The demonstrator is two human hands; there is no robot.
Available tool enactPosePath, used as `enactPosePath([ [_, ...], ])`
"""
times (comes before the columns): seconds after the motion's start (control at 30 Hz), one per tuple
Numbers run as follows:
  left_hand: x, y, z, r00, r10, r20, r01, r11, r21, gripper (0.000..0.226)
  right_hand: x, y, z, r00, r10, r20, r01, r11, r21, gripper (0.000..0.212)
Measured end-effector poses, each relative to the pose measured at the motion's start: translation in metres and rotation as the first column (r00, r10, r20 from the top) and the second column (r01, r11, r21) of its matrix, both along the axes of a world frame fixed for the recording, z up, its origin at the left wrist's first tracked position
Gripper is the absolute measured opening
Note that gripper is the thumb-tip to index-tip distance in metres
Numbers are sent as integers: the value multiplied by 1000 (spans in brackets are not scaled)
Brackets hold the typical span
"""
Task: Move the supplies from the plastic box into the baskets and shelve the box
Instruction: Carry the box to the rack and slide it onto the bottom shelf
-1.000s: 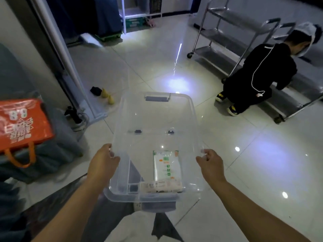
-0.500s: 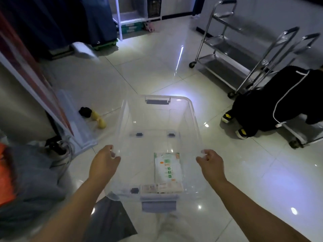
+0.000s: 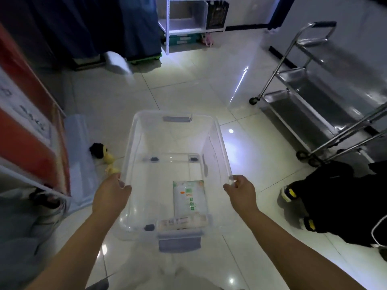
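I carry a clear plastic box (image 3: 217, 143) with grey handles in front of me, above the tiled floor. My left hand (image 3: 112, 195) grips its left rim and my right hand (image 3: 240, 192) grips its right rim. Inside, near my end, lies a flat white and green packet (image 3: 189, 198), with a smaller packet (image 3: 182, 223) across the near wall. A white shelf unit (image 3: 186, 19) stands far ahead, holding a clear bin and a dark basket (image 3: 216, 14).
A steel trolley (image 3: 310, 97) stands at the right, with a crouching person in black (image 3: 339, 204) below it. A red and white banner stand (image 3: 27, 130) is at the left. Small black and yellow things (image 3: 104, 155) lie on the floor beside it.
The view has swung left and forward: the shelf unit now shows ahead, the person slid toward the right edge, and the orange bag left the frame. Both hands keep their hold.
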State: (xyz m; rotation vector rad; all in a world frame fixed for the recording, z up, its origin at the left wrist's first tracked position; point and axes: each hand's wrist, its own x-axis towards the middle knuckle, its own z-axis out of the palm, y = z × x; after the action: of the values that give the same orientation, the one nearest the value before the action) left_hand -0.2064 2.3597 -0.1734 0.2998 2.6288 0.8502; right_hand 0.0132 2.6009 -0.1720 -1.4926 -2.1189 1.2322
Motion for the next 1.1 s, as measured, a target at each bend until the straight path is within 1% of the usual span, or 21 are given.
enactPosePath([
  [0.1, -57, 56, -13, 999, 13, 29, -13, 1000, 21, 35, -58, 60, -14, 1000, 10, 4, -10, 1000, -15, 26],
  [0.2, -125, 120, -22, 999, -17, 27, 15, 997, 72, 30, -120, 120, -24, 1000, -22, 7, 22, 1000, -11, 27],
  [0.33, -216, 205, -13, 997, -70, 39, 67, 994, 87, 42, -204, 198, -21, 998, -58, 31, 58, 998, -6, 30],
  [0.37, -238, 225, -10, 996, -88, 27, 86, 993, 79, 41, -224, 218, -19, 997, -70, 30, 70, 998, -5, 31],
  [0.47, -297, 285, 1, 991, -137, 11, 136, 990, 41, 28, -273, 271, -13, 993, -111, 39, 111, 994, -4, 33],
  [0.5, -314, 305, 2, 989, -145, 10, 145, 988, 47, 28, -288, 288, -11, 991, -129, 33, 129, 992, -8, 33],
  [0.6, -359, 362, 0, 989, -143, 19, 142, 988, 58, 41, -327, 340, -12, 986, -167, 17, 168, 986, -24, 32],
  [0.63, -373, 381, -2, 990, -138, 15, 137, 989, 62, 42, -341, 359, -14, 986, -169, 10, 169, 985, -31, 31],
  [0.8, -445, 481, -18, 994, -114, 7, 113, 993, 39, 37, -417, 461, -30, 991, -134, -4, 134, 989, -59, 29],
  [0.9, -493, 548, -17, 994, -108, -4, 108, 994, 36, 22, -470, 531, -35, 994, -103, -38, 99, 990, -98, 24],
  [0.97, -525, 592, -11, 995, -97, -8, 98, 995, 18, 14, -507, 578, -33, 995, -93, -32, 89, 991, -104, 21],
  [1.03, -558, 634, -6, 996, -85, -14, 86, 996, 31, 12, -543, 625, -28, 997, -68, -29, 65, 994, -93, 18],
  [1.1, -589, 670, -2, 999, -53, -3, 53, 998, 46, 17, -580, 668, -22, 999, -37, -18, 36, 996, -77, 17],
])
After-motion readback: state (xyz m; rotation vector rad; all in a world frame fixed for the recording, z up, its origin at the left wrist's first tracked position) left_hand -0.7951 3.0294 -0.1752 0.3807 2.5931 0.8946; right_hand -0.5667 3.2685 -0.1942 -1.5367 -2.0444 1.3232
